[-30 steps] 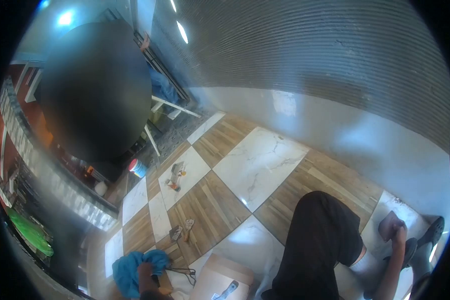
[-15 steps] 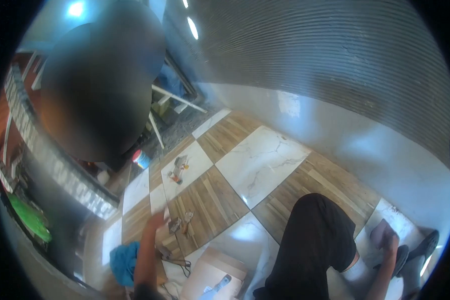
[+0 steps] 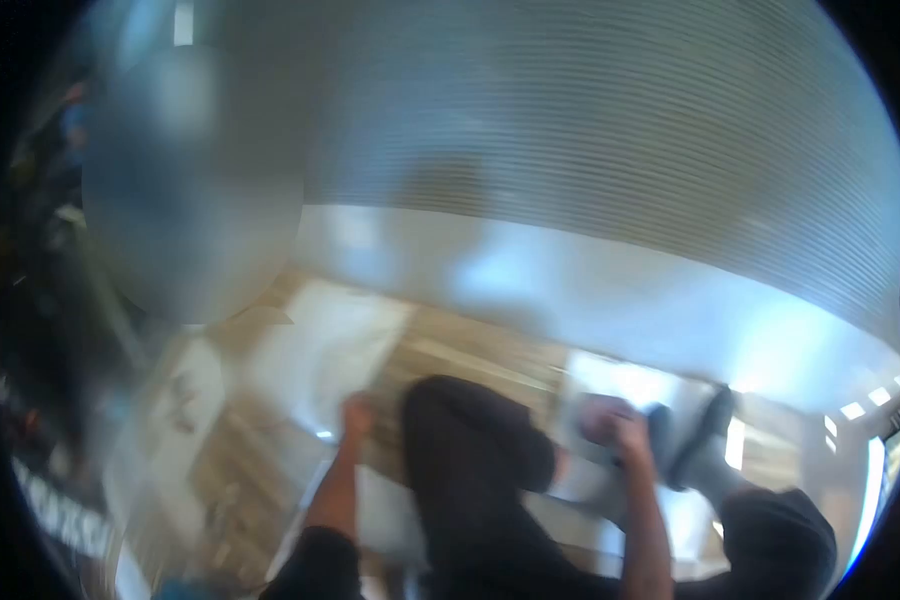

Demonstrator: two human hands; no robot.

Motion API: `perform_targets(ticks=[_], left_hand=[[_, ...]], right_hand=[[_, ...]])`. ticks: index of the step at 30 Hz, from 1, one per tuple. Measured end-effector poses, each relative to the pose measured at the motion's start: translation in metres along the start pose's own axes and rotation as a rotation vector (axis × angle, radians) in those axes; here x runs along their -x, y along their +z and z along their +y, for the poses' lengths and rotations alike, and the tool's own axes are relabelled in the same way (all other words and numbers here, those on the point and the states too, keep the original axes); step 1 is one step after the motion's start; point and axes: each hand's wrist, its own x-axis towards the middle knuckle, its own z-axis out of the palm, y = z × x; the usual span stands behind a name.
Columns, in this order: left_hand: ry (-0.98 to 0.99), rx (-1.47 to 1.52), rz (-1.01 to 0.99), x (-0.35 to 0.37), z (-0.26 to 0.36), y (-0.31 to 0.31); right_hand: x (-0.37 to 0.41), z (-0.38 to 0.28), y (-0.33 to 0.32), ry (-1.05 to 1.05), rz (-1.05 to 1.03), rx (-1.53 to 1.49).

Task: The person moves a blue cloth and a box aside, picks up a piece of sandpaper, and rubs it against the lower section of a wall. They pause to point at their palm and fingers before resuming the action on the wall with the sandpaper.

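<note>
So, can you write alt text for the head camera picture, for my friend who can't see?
A person's right hand holds a small brownish thing, too blurry to name, beyond their bent, dark-trousered knee. Their left hand is on the knee's other side, its grip unclear. Around them are a white and wood-look floor and a ridged gray wall.

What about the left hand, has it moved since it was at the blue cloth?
Yes. Judged against the floor tiles, the left hand has moved away from the cloth, toward the wall, and is near the large white tile.
</note>
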Motion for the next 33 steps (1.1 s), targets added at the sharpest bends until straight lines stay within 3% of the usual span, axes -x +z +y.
perform_targets(ticks=[1,3,4,5,6,7,8,11,13,14,18,20,22,24,25,27,30,31,32,33], left_hand=[[-0.269,0.566,-0.028,-0.001,0.000,0.014],[0.089,0.314,0.161,0.018,-0.025,-0.013],[-0.131,0.152,0.063,0.022,0.000,-0.060],[-0.271,0.039,0.073,0.025,0.026,-0.096],[-0.314,0.014,0.141,0.038,0.017,-0.097],[-0.317,-0.021,0.090,0.058,0.011,-0.104],[-0.330,-0.048,0.075,0.078,0.018,-0.110],[-0.370,-0.067,0.097,0.078,0.030,-0.108],[-0.326,-0.037,0.099,0.088,0.028,-0.106],[-0.404,-0.013,0.065,0.080,0.042,-0.120],[-0.474,0.042,0.102,0.070,0.050,-0.130],[-0.542,0.031,0.091,0.063,0.059,-0.139],[-0.547,0.035,0.059,0.061,0.062,-0.144],[-0.559,-0.005,0.048,0.063,0.057,-0.141],[-0.557,-0.038,0.040,0.065,0.058,-0.136],[-0.547,0.016,0.047,0.063,0.061,-0.139],[-0.529,0.026,0.056,0.060,0.060,-0.142],[-0.529,-0.019,0.046,0.059,0.059,-0.143],[-0.530,-0.013,0.062,0.057,0.060,-0.144],[-0.527,-0.035,0.060,0.055,0.060,-0.145]], right_hand=[[-0.017,0.032,-0.001,-0.043,0.069,0.057],[-0.043,0.061,-0.004,0.042,0.087,-0.169],[-0.041,0.032,-0.003,0.060,0.024,-0.261],[-0.049,0.027,0.003,-0.042,0.190,-0.171],[-0.067,0.044,-0.004,0.055,0.159,-0.342],[-0.054,0.006,0.010,0.057,0.160,-0.328],[-0.059,0.001,0.013,0.021,0.095,-0.321],[-0.058,-0.012,0.039,0.091,0.152,-0.385],[-0.058,0.015,0.055,0.152,0.141,-0.444],[-0.058,0.011,0.068,0.187,0.147,-0.534],[-0.071,-0.026,0.123,0.367,-0.067,-0.665],[-0.031,-0.126,0.195,0.049,-0.042,-0.446],[0.016,-0.215,0.243,-0.310,-0.328,-0.156],[0.012,-0.256,0.251,-1.128,-0.771,0.295],[0.006,-0.259,0.255,-1.119,-0.767,0.314],[-0.003,-0.264,0.260,-1.405,-0.440,0.512],[-0.072,-0.205,0.224,-1.169,0.135,0.461],[-0.086,-0.179,0.196,-0.974,0.362,0.366],[-0.107,-0.149,0.164,-0.897,0.659,0.227],[-0.115,-0.134,0.131,-0.661,0.791,-0.118]])
